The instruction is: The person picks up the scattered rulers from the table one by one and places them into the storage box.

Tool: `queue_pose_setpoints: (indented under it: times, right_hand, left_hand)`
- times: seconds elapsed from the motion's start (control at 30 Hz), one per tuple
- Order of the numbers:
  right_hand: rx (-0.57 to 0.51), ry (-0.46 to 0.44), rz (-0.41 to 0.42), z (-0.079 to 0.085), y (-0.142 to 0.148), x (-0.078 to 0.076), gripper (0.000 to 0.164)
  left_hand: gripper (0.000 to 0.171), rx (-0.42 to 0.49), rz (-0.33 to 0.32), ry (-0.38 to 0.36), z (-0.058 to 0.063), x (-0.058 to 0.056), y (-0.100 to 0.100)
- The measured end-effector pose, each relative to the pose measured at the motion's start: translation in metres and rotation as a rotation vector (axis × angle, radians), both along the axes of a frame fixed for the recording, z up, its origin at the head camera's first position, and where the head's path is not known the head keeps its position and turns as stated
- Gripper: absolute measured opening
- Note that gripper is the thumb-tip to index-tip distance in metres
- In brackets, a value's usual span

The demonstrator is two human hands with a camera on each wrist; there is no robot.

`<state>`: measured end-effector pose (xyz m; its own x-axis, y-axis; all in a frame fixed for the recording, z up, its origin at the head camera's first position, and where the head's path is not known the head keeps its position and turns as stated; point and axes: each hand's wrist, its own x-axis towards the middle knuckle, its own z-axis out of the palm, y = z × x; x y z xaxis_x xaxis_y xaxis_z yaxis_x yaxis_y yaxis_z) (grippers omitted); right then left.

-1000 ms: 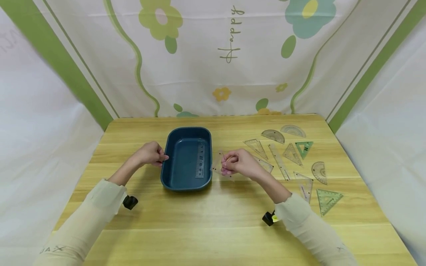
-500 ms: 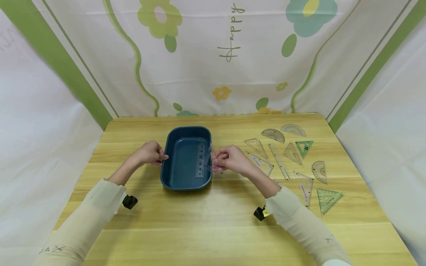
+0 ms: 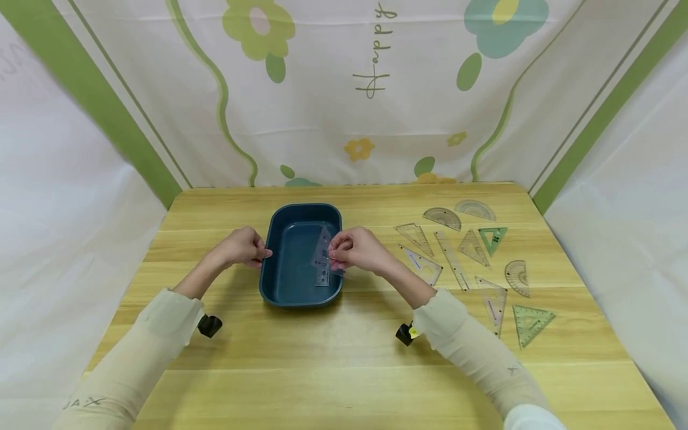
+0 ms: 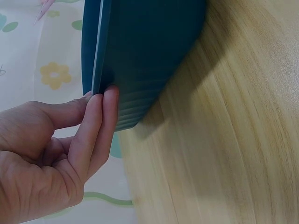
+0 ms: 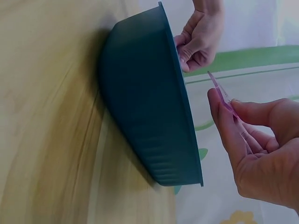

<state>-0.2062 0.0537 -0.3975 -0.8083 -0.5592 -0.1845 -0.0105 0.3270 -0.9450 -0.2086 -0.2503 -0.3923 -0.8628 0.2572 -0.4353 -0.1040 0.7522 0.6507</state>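
Note:
In the head view a dark blue rectangular plastic bin [image 3: 290,269] stands on the wooden table. My left hand [image 3: 244,247] pinches its left rim, thumb inside and fingers against the outer wall [image 4: 140,51] in the left wrist view. My right hand [image 3: 360,251] is over the bin's right rim. Between thumb and fingertips it holds a clear, pinkish set square [image 3: 321,253], seen nearly edge-on as a thin pink sheet [image 5: 221,93] in the right wrist view. Beneath the set square, a clear straight ruler [image 3: 322,279] lies along the bin's right side, partly covered.
On the table's right side lie a green set square [image 3: 532,324], a darker green one [image 3: 492,239], a clear straight ruler [image 3: 452,263], several clear set squares and several protractors, one at the back [image 3: 442,218]. A printed curtain [image 3: 322,119] hangs behind the table.
My right hand has moved left with the set square, from beside the bin to above its right part. My left hand has stayed on the rim.

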Motion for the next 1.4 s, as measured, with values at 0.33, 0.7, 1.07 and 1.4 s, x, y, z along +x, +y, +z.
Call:
queue_pose_setpoints:
  times: [0.33,0.7,1.07,1.4]
  right_hand:
    - [0.044,0.072,0.047,0.003,-0.024,-0.008,0.007]
    - [0.307,0.334,0.173,-0.002,-0.045,-0.017,0.003]
    - [0.467,0.291,0.277,-0.006,-0.062,-0.017,0.009]
    - [0.593,0.428,0.269,-0.005,-0.056,-0.011,0.026]
  left_hand:
    - [0.032,0.003,-0.006,0.009,0.001,0.000,0.001]
    - [0.031,-0.014,0.000,0.007,0.002,0.001,0.002]
    - [0.030,-0.025,0.011,0.003,0.001,0.001,0.003]
    - [0.027,-0.029,0.019,0.002,0.002,0.001,0.004]
